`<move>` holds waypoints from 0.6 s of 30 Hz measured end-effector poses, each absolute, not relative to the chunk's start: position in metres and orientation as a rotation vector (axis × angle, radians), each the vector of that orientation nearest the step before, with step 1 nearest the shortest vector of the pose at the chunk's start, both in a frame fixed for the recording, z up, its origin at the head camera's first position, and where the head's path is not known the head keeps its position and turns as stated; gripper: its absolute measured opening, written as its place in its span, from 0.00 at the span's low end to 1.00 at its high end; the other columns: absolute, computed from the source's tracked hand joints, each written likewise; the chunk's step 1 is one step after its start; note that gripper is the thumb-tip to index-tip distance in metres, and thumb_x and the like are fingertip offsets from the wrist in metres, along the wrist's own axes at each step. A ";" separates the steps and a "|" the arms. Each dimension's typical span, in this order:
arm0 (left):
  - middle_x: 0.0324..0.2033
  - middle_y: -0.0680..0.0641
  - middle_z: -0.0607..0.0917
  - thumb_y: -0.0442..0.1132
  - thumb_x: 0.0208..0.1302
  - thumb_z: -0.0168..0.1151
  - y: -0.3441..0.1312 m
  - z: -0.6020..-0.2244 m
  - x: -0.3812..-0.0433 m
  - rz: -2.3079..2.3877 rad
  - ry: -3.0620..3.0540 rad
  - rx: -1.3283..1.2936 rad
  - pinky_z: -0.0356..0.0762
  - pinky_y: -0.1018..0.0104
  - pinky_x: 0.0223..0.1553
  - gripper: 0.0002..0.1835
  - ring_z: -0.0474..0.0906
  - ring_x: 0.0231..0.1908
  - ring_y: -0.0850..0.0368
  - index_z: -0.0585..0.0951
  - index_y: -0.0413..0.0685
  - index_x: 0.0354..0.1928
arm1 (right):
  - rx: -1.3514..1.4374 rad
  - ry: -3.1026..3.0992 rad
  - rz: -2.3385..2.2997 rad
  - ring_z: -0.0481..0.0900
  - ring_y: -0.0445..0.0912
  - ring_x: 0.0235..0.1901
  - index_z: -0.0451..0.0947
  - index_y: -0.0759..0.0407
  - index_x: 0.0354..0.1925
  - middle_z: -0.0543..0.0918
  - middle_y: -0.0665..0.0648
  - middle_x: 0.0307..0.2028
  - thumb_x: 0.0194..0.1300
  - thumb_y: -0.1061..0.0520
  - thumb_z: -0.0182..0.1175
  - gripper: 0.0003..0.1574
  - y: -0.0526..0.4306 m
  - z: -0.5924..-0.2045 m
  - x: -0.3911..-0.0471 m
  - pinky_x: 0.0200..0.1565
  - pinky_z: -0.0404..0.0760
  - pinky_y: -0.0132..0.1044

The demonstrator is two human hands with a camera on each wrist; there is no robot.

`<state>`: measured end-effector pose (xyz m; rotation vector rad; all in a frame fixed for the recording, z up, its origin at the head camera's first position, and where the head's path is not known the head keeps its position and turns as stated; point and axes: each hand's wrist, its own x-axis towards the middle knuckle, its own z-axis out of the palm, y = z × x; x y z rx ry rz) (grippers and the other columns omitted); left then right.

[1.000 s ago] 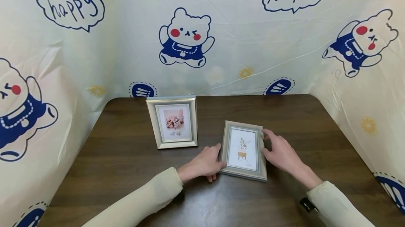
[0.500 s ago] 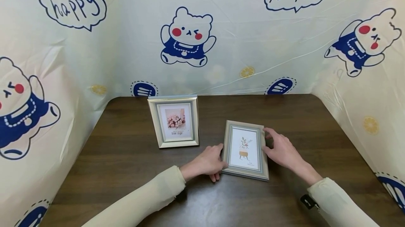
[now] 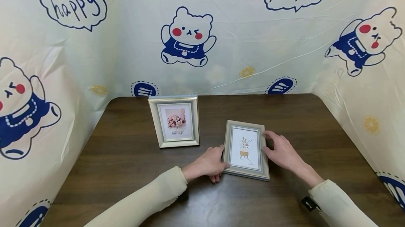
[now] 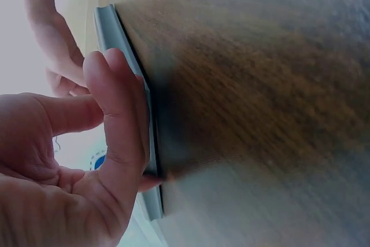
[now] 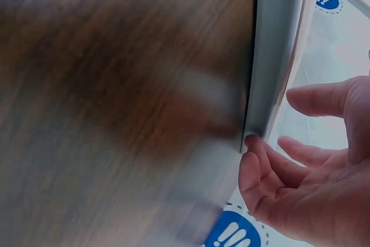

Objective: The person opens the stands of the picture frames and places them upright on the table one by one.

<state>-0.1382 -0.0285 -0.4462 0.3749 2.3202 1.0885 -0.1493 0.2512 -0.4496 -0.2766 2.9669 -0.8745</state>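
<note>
"Where's the picture frame (image 3: pixel 244 149) with the potted-plant print?"

"Between my two hands, face up on the dark wooden table (image 3: pixel 126 163), a little askew, its top edge away from me."

"How does your left hand (image 3: pixel 209 162) sit on it?"

"At the left edge. My thumb is by the lower left corner and my index finger touches the side higher up. Thumb and index are apart, and the other fingers bend loosely near the tabletop."

"And your right hand (image 3: pixel 281 151)?"

"At the opposite edge, thumb and forefinger set wide, one below the other along the side. Neither hand is closed round the frame. How hard I press, I can't tell."

"Anything near it?"

"A pale gold frame (image 3: pixel 176 123) with a pink bouquet and the words 'free style' stands upright, left of the first and farther back, apart from it. Behind the table hangs a pale cloth (image 3: pixel 234 44) printed with bears and 'happy' bubbles. My cream sleeves (image 3: pixel 148 195) reach in from below."
</note>
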 end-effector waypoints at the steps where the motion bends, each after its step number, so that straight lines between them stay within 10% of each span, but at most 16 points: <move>1: 0.19 0.38 0.85 0.34 0.73 0.67 -0.028 -0.446 -0.138 1.087 2.320 0.371 0.82 0.56 0.15 0.41 0.79 0.10 0.53 0.56 0.29 0.79 | -0.282 2.970 -0.882 0.78 0.63 0.51 0.72 0.69 0.68 0.82 0.71 0.58 0.70 0.60 0.66 0.32 0.252 -0.450 -0.150 0.49 0.77 0.60; 11: 0.16 0.41 0.83 0.35 0.73 0.66 -0.025 -0.447 -0.137 1.032 2.378 0.363 0.80 0.57 0.13 0.40 0.79 0.09 0.53 0.57 0.29 0.79 | -0.344 2.981 -0.848 0.77 0.60 0.46 0.74 0.70 0.67 0.84 0.69 0.55 0.69 0.61 0.67 0.31 0.252 -0.451 -0.155 0.44 0.74 0.55; 18: 0.14 0.44 0.82 0.35 0.72 0.66 -0.024 -0.448 -0.137 0.986 2.434 0.405 0.78 0.60 0.12 0.37 0.77 0.08 0.56 0.62 0.27 0.75 | -0.370 2.998 -0.853 0.76 0.67 0.59 0.78 0.71 0.63 0.81 0.72 0.60 0.69 0.62 0.67 0.27 0.250 -0.456 -0.155 0.59 0.72 0.66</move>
